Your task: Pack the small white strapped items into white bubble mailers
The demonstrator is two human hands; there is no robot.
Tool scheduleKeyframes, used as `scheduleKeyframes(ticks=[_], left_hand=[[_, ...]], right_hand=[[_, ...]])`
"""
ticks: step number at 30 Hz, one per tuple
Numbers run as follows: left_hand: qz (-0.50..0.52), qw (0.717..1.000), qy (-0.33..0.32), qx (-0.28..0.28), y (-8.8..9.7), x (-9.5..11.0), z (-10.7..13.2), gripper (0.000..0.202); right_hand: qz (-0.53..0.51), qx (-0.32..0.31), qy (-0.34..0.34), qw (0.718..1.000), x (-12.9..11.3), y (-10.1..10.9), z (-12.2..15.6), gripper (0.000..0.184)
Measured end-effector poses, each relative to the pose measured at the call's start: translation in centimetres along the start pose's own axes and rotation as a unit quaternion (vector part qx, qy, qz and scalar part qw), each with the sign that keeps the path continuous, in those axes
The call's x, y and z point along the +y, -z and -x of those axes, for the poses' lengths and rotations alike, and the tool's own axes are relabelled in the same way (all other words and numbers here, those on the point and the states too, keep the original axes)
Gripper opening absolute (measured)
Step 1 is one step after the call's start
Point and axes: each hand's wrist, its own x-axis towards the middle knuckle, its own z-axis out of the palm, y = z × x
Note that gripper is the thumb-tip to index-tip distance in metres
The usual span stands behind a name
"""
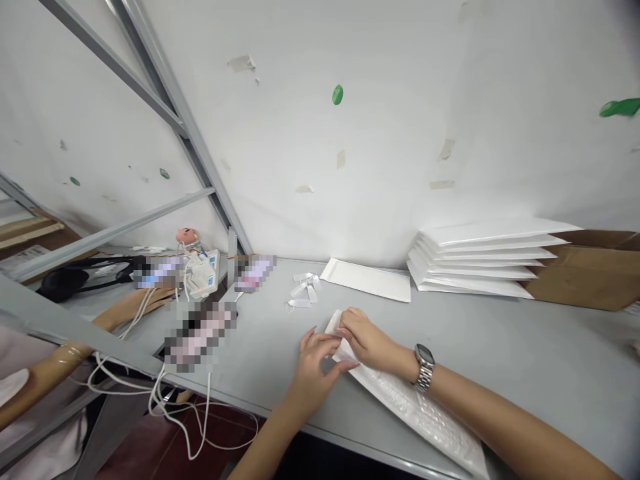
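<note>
A: Left hand [313,373]?
B: Curled over the end of a white bubble mailer [410,403], fingers bent, thumb touching the flap, pinching its edge.
A: Right hand [367,340]?
B: Flat on the same end, fingers pressed down on the flap, silver wristwatch [425,367] at the wrist.
A: Mailer's place?
B: Flat on the grey tabletop [525,347], close to the near edge, running off toward the near right corner under the right forearm.
A: Around it?
B: Small white peeled strips [303,290] just beyond the hands; a single flat envelope [367,279] near the far edge; a stack of white mailers [483,260] farther right, beside brown cardboard [585,280]. White cables [170,400] hanging over the left edge.
</note>
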Motion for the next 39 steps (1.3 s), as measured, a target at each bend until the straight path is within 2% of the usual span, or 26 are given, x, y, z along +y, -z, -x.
scheduleKeyframes(ticks=[3, 6, 8, 10, 11, 13, 16, 19, 23, 27, 31, 35, 39], left_hand=[[0.040, 0.999, 0.020, 0.030, -0.1, 0.1, 0.1, 0.015], [0.041, 0.996, 0.025, 0.074, 1.6, -0.5, -0.5, 0.015], [-0.012, 0.990, 0.033, 0.135, 3.4, -1.6, -1.3, 0.020], [-0.124, 0.979, 0.042, 0.153, 5.1, -3.1, -2.7, 0.022], [-0.187, 0.972, 0.046, 0.136, 5.7, -3.9, -3.5, 0.024], [-0.271, 0.959, 0.055, 0.063, 6.6, -5.6, -5.3, 0.031], [-0.284, 0.957, 0.054, 0.019, 6.8, -7.4, -7.3, 0.025], [-0.278, 0.959, 0.062, 0.007, 6.4, -8.2, -8.0, 0.019], [-0.253, 0.964, 0.075, 0.005, 6.5, -7.8, -7.6, 0.015], [-0.198, 0.975, 0.101, 0.003, 7.2, -6.4, -6.6, 0.015], [-0.118, 0.982, 0.142, -0.023, 7.2, -4.8, -5.2, 0.016], [0.008, 0.982, 0.186, -0.039, 7.0, -3.5, -3.5, 0.023], [0.020, 0.989, 0.117, -0.085, 7.4, -2.1, -2.3, 0.022]], right_hand=[[-0.018, -0.075, -0.010, 0.997, -0.7, 1.0, -1.5, 0.028], [-0.001, -0.118, -0.024, 0.993, -0.7, 1.2, -1.8, 0.028], [0.014, -0.132, -0.033, 0.991, -0.6, 1.0, -1.5, 0.028], [0.024, -0.135, -0.035, 0.990, -0.5, 0.6, -1.1, 0.027], [0.028, -0.134, -0.033, 0.990, -0.5, 0.4, -0.9, 0.026], [0.034, -0.132, -0.029, 0.990, -0.5, 0.1, -0.6, 0.025], [0.041, -0.127, -0.028, 0.991, -0.4, -0.1, -0.4, 0.025], [0.042, -0.117, -0.029, 0.992, -0.1, -0.2, -0.3, 0.025], [0.044, -0.090, -0.020, 0.995, 0.5, -0.5, -0.2, 0.026], [0.060, -0.067, 0.013, 0.996, 0.9, -1.1, -0.1, 0.025], [0.069, -0.058, 0.032, 0.995, 1.1, -1.4, 0.0, 0.025], [0.075, -0.029, 0.037, 0.996, 1.1, -1.2, 0.0, 0.024], [0.082, 0.000, 0.069, 0.994, 1.0, -1.2, 0.1, 0.023]])
